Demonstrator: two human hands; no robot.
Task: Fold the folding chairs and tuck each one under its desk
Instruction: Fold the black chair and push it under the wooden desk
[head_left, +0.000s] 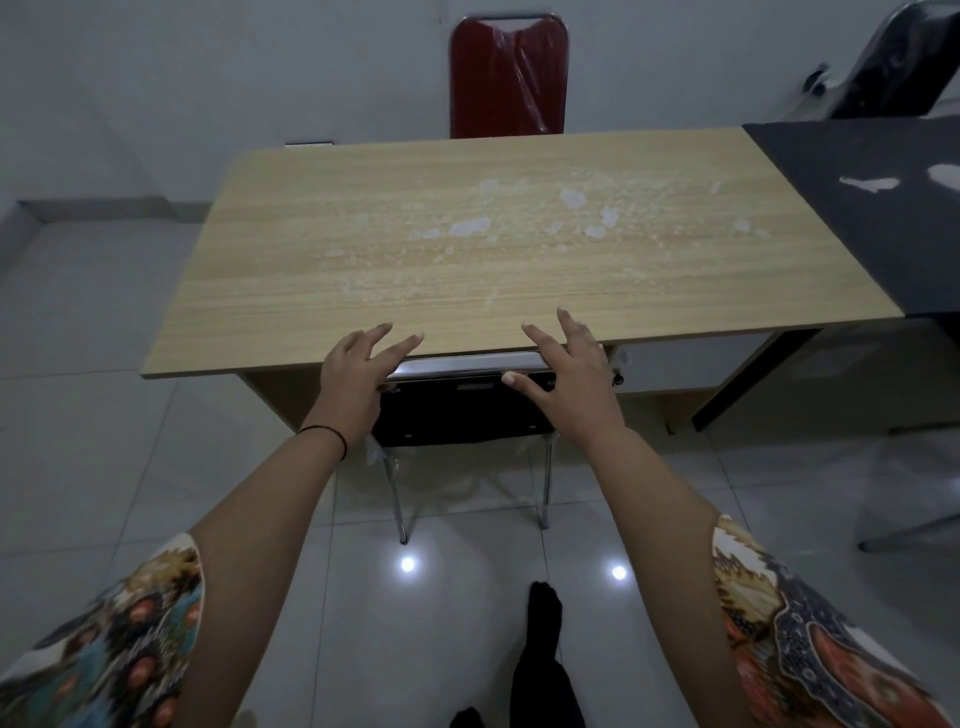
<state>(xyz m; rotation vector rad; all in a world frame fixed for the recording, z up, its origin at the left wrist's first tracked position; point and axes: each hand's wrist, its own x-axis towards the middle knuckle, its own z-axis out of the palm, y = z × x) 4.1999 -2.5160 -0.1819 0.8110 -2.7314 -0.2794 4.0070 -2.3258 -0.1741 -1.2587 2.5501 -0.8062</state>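
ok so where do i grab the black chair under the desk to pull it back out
Grip the chrome top rail of the black chair, coming from the near side with one hand near each end. The rail is the only part sticking out past the desk edge, and it runs level and wide. The left hand and right hand already hover open there.

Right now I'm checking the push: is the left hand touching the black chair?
Touching. The head view shows the left hand with its palm on the black chair's chrome top rail, fingers spread over the desk edge.

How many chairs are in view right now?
3: a black chair at the wooden desk's near edge, a red chair behind it, another black chair top right. More may be hidden.
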